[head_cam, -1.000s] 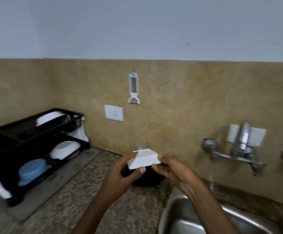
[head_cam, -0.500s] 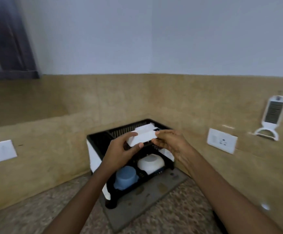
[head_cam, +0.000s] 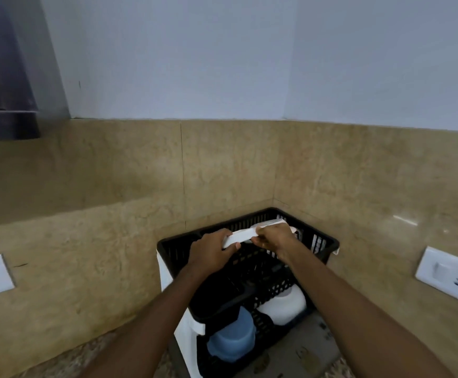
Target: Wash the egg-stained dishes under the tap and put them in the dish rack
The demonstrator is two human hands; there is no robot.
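The left hand (head_cam: 211, 252) grips one end of a white dish (head_cam: 242, 236) and the right hand (head_cam: 272, 238) the other, fingers curled, just above the top tier of the black dish rack (head_cam: 327, 238). A blue bowl (head_cam: 232, 342) and a white bowl (head_cam: 285, 304) sit below already; this dish, I judge, only needs setting down.

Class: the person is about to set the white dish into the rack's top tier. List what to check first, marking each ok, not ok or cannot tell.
1. Left hand and right hand both grip the white dish: ok.
2. Dish is above the top tier of the dish rack: ok.
3. Room in that tier under the dish: ok.
4. Egg stains gone: cannot tell.
5. Gap to the other white piece behind the right hand: cannot tell.
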